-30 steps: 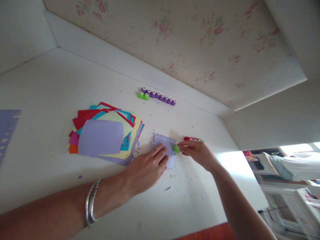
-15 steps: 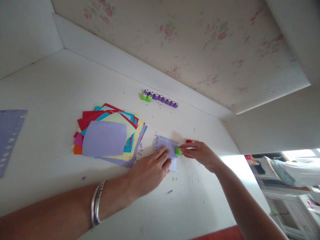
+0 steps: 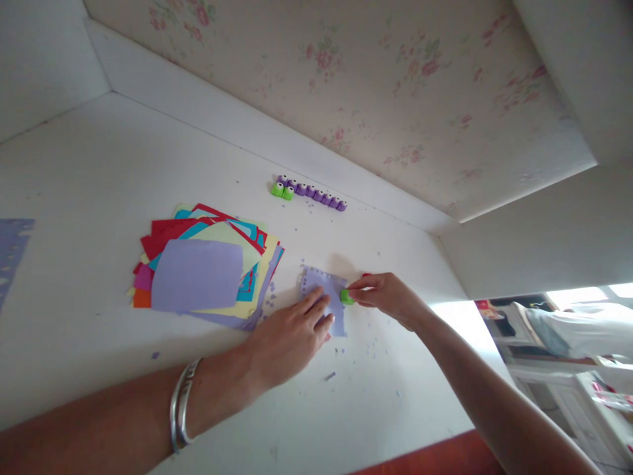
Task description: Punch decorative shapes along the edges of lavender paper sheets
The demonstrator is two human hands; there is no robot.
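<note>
A small purple sheet of paper (image 3: 337, 323), with a row of little holes along its far and left edges, is held under the fingers of my left hand (image 3: 291, 336). That hand's fingers lie over the top of the sheet, and a bit of the thumb shows at its near edge. At the sheet's right edge sits a green paper punch (image 3: 346, 297), pinched between the thumb and fingers of my right hand (image 3: 378, 293). Whether the paper is inside the punch's slot is hard to make out. Behind the right hand a bit of red (image 3: 366, 274) peeks out, mostly hidden.
Left of my hands lies a stack of coloured papers (image 3: 198, 274), purple on top. Purple and green punches (image 3: 310, 191) with eye-like tops line the back of the white table (image 3: 237, 409). Another punched purple sheet (image 3: 12, 257) lies far left. Purple paper bits are scattered around.
The view shifts slightly and back. Both hands stay at the purple sheet, the punch still at its right edge. My right hand now covers more of the red punches behind it.
</note>
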